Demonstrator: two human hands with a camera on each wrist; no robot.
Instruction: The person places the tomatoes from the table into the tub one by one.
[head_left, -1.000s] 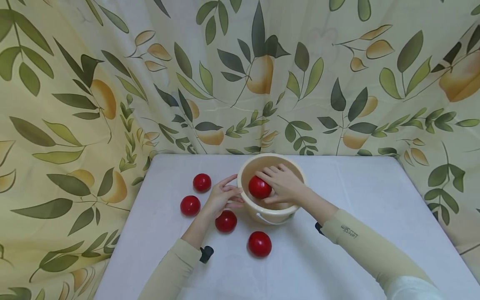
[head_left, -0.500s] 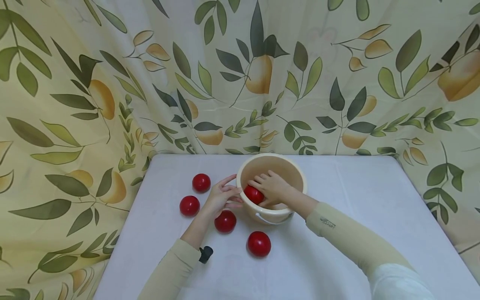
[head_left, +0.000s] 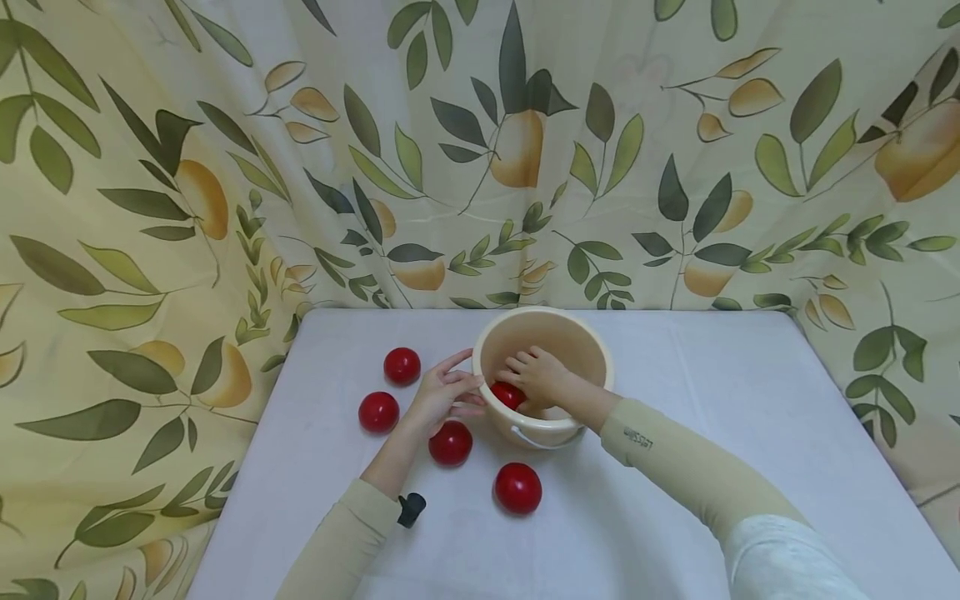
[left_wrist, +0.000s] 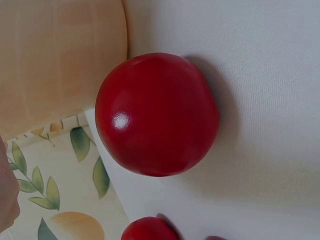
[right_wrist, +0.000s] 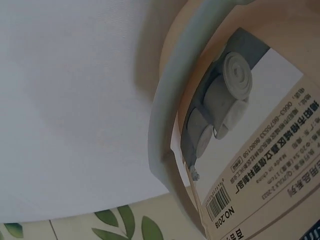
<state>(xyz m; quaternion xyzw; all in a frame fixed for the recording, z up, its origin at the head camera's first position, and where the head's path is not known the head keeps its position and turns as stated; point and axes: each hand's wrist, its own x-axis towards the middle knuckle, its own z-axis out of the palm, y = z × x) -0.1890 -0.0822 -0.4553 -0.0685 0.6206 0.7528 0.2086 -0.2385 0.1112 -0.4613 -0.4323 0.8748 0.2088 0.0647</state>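
Note:
A cream plastic bucket with a handle stands near the back of the white table. My left hand holds it at the left rim, fingers against the outside and thumb at the edge. Deep inside the bucket, my right hand grips a glossy red round fruit, which the fingers and near rim partly hide. Close under my left wrist lies another red fruit, beside the bucket wall. In the right wrist view the printed label and the pale handle show, but not the hand.
More red fruits lie on the table: one at the back left, one left of my left hand and one in front of the bucket. A leaf-and-fruit patterned curtain hangs behind and to the left.
My right hand has lowered the red fruit deeper into the bucket, moving slightly left and down. The left hand stays at the rim, and the other fruits have not moved.

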